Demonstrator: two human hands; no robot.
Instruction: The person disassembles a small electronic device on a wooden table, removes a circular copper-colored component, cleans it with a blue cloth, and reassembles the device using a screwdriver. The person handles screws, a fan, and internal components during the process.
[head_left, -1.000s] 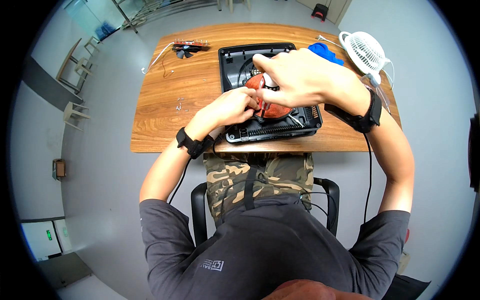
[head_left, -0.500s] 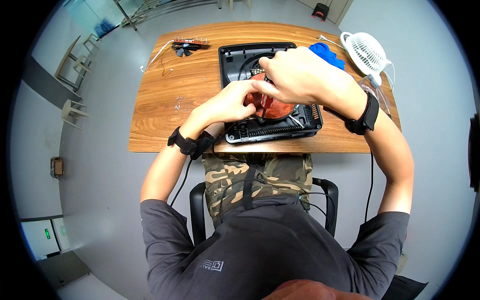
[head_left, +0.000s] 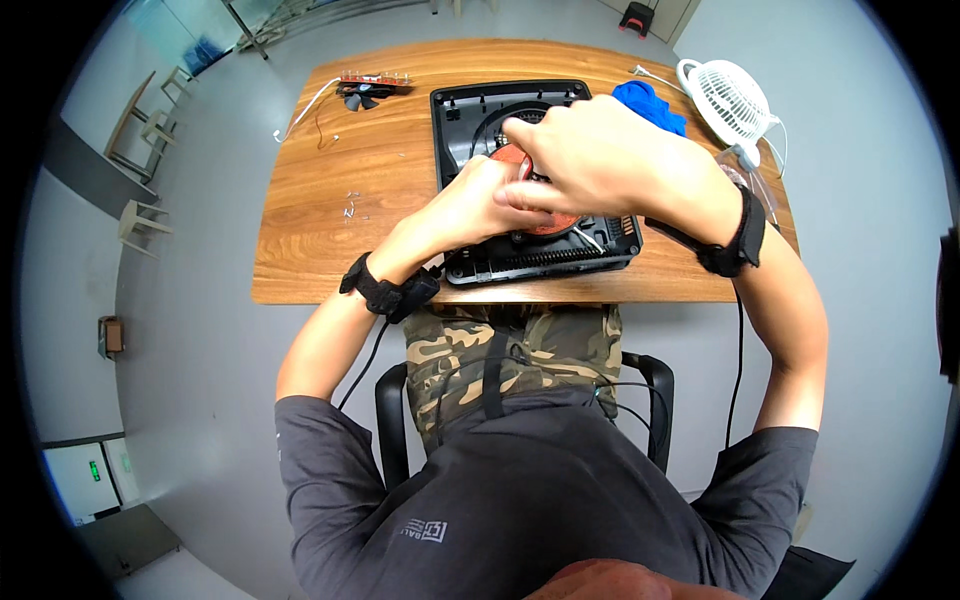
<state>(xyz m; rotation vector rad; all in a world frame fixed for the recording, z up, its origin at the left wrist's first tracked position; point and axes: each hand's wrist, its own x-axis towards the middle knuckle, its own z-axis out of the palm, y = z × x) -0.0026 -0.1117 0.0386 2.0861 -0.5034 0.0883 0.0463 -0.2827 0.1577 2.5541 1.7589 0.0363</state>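
Note:
A black plastic appliance casing lies opened on the wooden table before me. Inside it sits a round copper-coloured coil, largely covered by my hands. My right hand is closed above the coil around a red-handled tool, apparently a screwdriver, of which only a sliver shows. Beside and partly under it, my left hand rests over the coil's left side with its fingers curled. Their tips are hidden, so what they hold cannot be made out. A white wire runs from the coil's near right side.
At the far left of the table lie a circuit board and a small black fan. Several small screws are scattered left of the casing. A blue cloth and a white desk fan are at the far right.
My right hand has shifted slightly and turned over the coil, covering more of my left fingers and the red tool. The whole view has moved a little.

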